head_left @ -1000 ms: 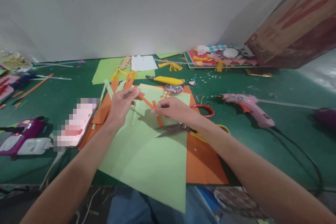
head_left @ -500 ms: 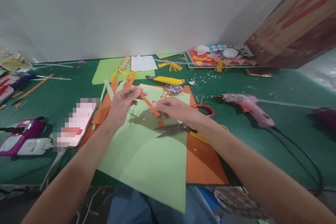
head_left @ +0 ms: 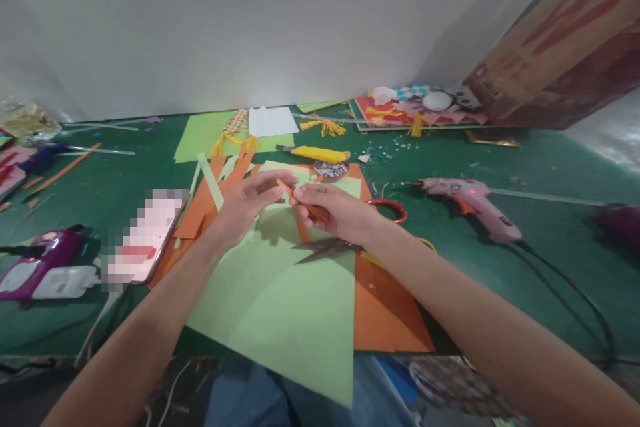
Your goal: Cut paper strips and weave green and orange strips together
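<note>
My left hand [head_left: 247,203] and my right hand [head_left: 333,210] meet above a light green paper sheet [head_left: 280,307]. Both pinch the same narrow orange paper strip [head_left: 300,203], the left at its upper end and the right lower down. Under the green sheet lies an orange sheet [head_left: 385,313]. Scissors [head_left: 330,248] with red handles lie just below my right wrist. Loose orange and green strips [head_left: 225,173] fan out behind my left hand.
A pink glue gun [head_left: 473,203] with its cord lies to the right. A phone [head_left: 145,237] and a purple device [head_left: 40,267] sit at the left. A yellow utility knife [head_left: 317,153], tassels, woven paper pieces and a cardboard box [head_left: 560,60] are at the back.
My hands have drawn closer together. The left hand slid right along the orange strip, and the strip now shows much shorter between the two hands. The camera shifted slightly.
</note>
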Action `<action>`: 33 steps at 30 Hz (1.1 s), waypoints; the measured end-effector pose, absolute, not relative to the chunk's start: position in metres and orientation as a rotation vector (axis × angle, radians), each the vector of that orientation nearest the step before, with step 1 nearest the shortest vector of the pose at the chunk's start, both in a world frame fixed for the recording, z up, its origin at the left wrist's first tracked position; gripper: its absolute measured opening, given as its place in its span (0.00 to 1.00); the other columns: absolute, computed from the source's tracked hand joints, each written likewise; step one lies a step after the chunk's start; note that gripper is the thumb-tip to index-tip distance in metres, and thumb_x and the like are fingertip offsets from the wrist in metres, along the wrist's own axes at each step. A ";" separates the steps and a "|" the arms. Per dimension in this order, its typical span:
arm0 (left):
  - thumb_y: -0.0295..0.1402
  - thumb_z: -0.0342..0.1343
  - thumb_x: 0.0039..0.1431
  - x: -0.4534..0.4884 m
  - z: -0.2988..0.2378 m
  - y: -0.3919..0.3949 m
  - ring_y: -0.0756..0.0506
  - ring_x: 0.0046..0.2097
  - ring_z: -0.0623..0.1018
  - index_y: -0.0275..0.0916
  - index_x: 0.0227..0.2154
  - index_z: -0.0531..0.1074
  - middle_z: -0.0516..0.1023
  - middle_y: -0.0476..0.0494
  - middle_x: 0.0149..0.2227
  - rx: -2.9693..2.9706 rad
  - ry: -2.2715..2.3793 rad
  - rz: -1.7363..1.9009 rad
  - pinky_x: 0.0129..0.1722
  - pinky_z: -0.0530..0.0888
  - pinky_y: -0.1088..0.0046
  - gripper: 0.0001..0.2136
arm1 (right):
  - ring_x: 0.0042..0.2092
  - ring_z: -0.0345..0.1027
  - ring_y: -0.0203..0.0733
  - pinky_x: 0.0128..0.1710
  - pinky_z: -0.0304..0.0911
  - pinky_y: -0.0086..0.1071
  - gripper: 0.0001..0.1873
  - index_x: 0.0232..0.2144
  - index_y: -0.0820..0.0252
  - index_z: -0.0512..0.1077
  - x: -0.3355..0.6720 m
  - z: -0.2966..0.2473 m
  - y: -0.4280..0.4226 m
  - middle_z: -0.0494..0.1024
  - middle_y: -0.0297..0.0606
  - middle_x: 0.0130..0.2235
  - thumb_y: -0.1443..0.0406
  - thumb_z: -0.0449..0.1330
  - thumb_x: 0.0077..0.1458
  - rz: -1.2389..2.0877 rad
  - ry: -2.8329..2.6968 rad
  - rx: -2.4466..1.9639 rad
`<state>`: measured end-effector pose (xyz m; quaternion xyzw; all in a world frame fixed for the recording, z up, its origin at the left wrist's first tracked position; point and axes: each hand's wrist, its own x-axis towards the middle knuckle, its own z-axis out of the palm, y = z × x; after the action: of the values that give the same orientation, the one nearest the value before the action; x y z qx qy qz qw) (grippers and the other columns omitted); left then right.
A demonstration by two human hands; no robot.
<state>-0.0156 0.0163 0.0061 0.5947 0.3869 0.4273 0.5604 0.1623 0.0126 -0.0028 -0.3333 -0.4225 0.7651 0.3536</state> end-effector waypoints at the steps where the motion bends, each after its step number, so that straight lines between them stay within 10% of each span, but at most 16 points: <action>1: 0.40 0.62 0.51 -0.015 0.007 0.017 0.46 0.44 0.76 0.45 0.37 0.78 0.78 0.45 0.43 1.395 0.932 1.006 0.45 0.72 0.68 0.11 | 0.21 0.60 0.28 0.24 0.53 0.26 0.12 0.21 0.62 0.70 0.162 -0.003 0.013 0.68 0.28 0.20 0.60 0.65 0.46 1.925 -1.108 -0.881; 14: 0.39 0.61 0.50 -0.016 0.003 0.019 0.52 0.26 0.70 0.39 0.31 0.78 0.75 0.49 0.24 1.560 1.140 1.056 0.30 0.71 0.74 0.09 | 0.25 0.64 0.31 0.27 0.55 0.29 0.15 0.18 0.61 0.70 0.160 -0.001 0.012 0.72 0.32 0.22 0.56 0.63 0.47 1.525 -1.403 -1.035; 33: 0.36 0.62 0.50 -0.013 0.001 0.016 0.53 0.25 0.73 0.39 0.29 0.79 0.79 0.46 0.29 1.721 1.212 1.176 0.26 0.72 0.77 0.07 | 0.24 0.65 0.31 0.27 0.59 0.27 0.09 0.19 0.60 0.73 0.158 0.001 0.009 0.75 0.32 0.20 0.65 0.60 0.48 1.231 -1.550 -1.177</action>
<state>-0.0130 0.0158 0.0008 0.6667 0.4694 0.4555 0.3574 0.1578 0.0095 0.0014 -0.4669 -0.6148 0.4883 0.4069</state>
